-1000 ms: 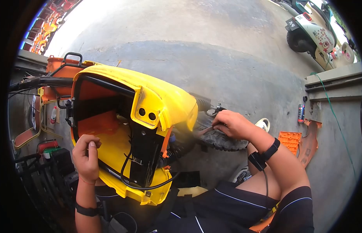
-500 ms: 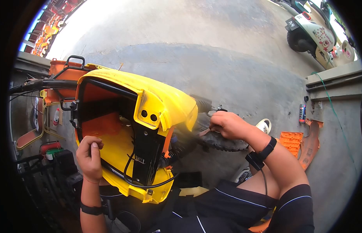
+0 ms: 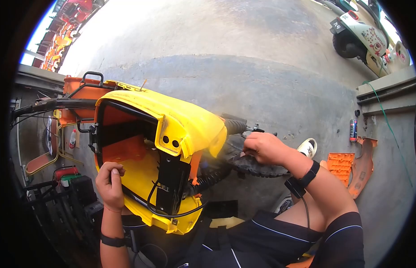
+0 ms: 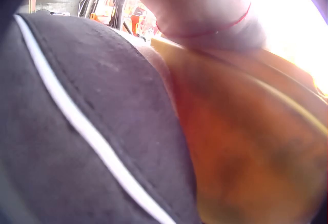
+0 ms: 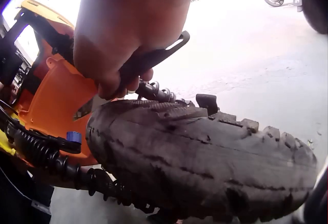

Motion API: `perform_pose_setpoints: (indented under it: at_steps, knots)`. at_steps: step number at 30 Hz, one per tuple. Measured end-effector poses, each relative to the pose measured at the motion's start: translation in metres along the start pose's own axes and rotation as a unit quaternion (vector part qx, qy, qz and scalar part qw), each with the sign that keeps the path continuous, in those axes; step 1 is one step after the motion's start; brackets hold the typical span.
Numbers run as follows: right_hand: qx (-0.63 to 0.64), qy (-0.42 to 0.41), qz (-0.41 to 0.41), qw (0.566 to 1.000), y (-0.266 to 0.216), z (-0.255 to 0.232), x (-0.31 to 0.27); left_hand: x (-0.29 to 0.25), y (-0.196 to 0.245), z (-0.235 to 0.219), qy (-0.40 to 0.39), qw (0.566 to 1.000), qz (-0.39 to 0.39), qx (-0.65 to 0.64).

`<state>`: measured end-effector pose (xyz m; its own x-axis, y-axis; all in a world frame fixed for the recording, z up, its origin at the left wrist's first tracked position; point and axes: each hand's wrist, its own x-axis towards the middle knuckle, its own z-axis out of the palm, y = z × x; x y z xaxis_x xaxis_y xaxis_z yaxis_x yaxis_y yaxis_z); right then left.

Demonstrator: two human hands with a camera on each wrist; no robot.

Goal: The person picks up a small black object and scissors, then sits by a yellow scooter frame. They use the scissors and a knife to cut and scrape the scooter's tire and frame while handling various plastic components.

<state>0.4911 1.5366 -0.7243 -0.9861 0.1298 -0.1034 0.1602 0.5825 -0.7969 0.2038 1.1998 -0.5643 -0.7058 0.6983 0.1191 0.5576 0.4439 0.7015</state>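
My right hand (image 3: 264, 148) grips a black-handled tool (image 5: 154, 60) with a narrow flat end, close over the knobbly tyre (image 5: 205, 157) of a wheel. The tool's tip reaches in between the tyre and an orange panel (image 5: 61, 95), beside a black coil spring (image 5: 38, 147). A yellow scooter body (image 3: 176, 116), hollow and uncovered, lies in front of me with a black frame plate and a cable showing. My left hand (image 3: 110, 185) hangs loosely curled at its near edge with nothing in it. In the left wrist view that wrist lies along the yellow-orange panel (image 4: 246, 126).
Orange plastic parts (image 3: 341, 166) and a spray can (image 3: 353, 130) lie on the floor at the right. A white scooter (image 3: 366, 38) stands farther back. At the left are a folding chair (image 3: 40, 163), a bottle (image 3: 73, 138) and a dark rack (image 3: 60, 205).
The scooter body and both hands sit slightly farther right and lower in the head view. The right hand keeps its grip on the tool by the tyre. The left hand's loose curl is unchanged.
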Motion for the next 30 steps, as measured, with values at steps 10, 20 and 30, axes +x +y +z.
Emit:
perform_pose_setpoints:
  at_steps: [10,20,30]
  knots:
    - [-0.016,-0.006,-0.019,1.000,-0.003,-0.005,-0.002,0.000,-0.004,-0.001,0.000,1.000,-0.004,-0.008]
    - [-0.018,0.017,-0.025,0.999,0.013,-0.003,-0.003,0.003,-0.001,-0.001,-0.016,1.000,0.012,-0.004]
    - [-0.054,0.009,-0.024,0.998,-0.007,0.001,-0.001,0.002,0.008,0.002,-0.006,1.000,-0.024,-0.008]
